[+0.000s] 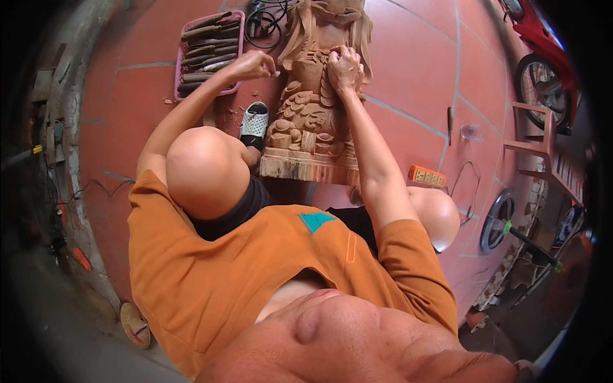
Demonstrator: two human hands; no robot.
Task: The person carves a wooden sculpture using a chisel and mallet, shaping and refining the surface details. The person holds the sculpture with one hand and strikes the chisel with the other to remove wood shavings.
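Carving (pixel 310 112) points lengthwise away, base (pixel 306 169) nearest, left hand (pixel 255 64) closed, right hand's (pixel 345 70) grip unclear.

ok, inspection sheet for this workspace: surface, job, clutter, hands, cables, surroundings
Surface: red tile floor, pale joints
Job: wood carving, base end toward person; pink basket of tools left of it
Clutter: thin tool and clear cup on floor, right
Hands: right hand on carving; left hand by basket, curled, contents unclear
Cables: black cable beside basket; thin cord near orange power strip
Surroundings: red motorbike, chair right; hat lower left
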